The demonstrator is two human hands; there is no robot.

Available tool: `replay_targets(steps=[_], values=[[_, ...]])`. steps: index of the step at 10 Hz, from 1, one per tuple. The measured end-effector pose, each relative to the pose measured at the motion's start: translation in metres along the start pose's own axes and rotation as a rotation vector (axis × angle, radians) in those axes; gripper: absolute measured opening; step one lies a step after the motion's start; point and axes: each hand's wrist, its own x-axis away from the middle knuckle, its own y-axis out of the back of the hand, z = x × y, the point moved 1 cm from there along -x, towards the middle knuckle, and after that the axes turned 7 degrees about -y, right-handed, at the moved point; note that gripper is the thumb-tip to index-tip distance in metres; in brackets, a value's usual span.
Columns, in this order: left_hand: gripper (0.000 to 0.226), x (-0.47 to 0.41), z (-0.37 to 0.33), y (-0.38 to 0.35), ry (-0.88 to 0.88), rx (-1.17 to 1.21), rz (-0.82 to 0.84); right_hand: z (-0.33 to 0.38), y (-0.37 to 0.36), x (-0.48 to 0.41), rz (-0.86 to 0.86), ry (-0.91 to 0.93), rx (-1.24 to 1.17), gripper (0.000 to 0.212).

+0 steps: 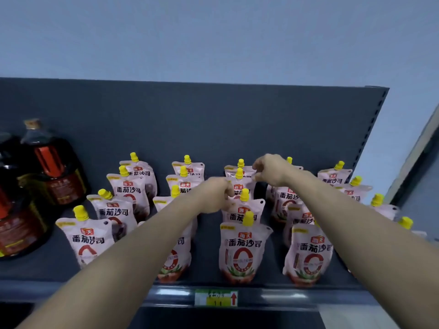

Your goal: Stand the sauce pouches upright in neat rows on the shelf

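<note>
Right hand (268, 170) seemingly pinches an upright pouch (248, 170), spout up.

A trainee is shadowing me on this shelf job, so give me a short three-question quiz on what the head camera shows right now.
1. True or false: the dark bottles stand to the right of the sauce pouches.
2. What colour are the pouches' caps? A red, B yellow, C green.
3. Which way does the red arrow on the shelf-edge price tag point?
Key: 1 false, they stand to the left. 2 B. 3 up.
</note>
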Motion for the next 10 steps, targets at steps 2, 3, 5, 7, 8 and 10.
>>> replay_targets(steps=[2,3,5,7,8,10], values=[[0.023,-0.021,0.015,-0.016,-0.011,-0.02,0.042,0.005,-0.027,-0.039,0.098,0.015,0.099,0.043],[0.018,-0.025,0.017,-0.02,0.004,-0.015,0.02,0.005,-0.036,-0.051,0.133,0.043,0.134,0.015],[0.014,-0.028,0.014,-0.018,-0.002,-0.047,-0.019,0.004,-0.049,-0.065,0.158,0.048,0.189,0.019],[0.016,-0.029,0.013,-0.02,0.031,-0.027,-0.028,0.0,-0.048,-0.069,0.166,0.13,0.195,0.023],[0.008,-0.028,0.012,-0.021,0.068,0.008,-0.048,-0.001,-0.05,-0.071,0.16,0.164,0.251,0.018],[0.029,-0.018,0.002,-0.018,0.099,-0.03,-0.083,0.003,-0.036,-0.07,0.178,0.179,0.344,0.029]])
